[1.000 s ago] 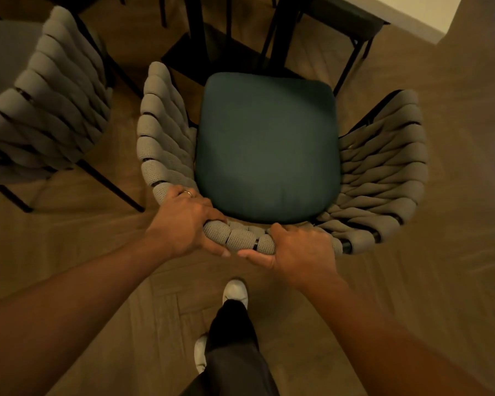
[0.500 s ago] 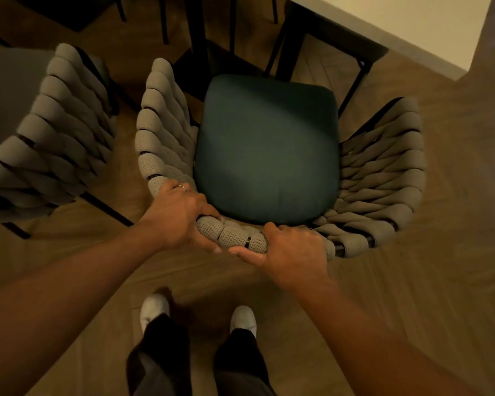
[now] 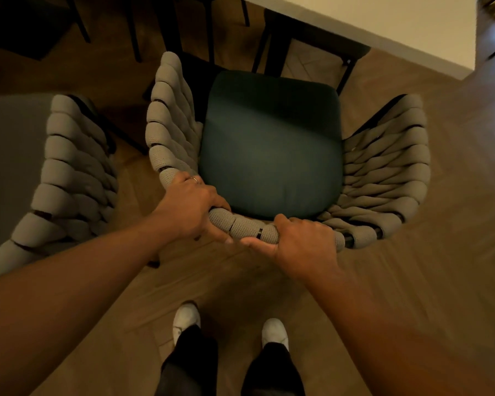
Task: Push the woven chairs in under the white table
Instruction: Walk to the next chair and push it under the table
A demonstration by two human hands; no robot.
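On my feed from the head camera, both hands grip the top rail of a woven chair that stands on the wood floor on the near side of the white table. The left hand, with a ring on one finger, wraps the rail where it curves toward the left arm. The right hand holds the rail just beside it, fingers curled over the top and thumb underneath. The chair's dark green seat cushion is in full view, its far edge close to the table's dark legs, while the pale tabletop fills the far right corner. A second woven chair stands just to the left, its grey braided side facing the first chair and a strip of floor between them. At the near edge I see two white shoes and dark trouser legs, planted directly behind the chair's back.
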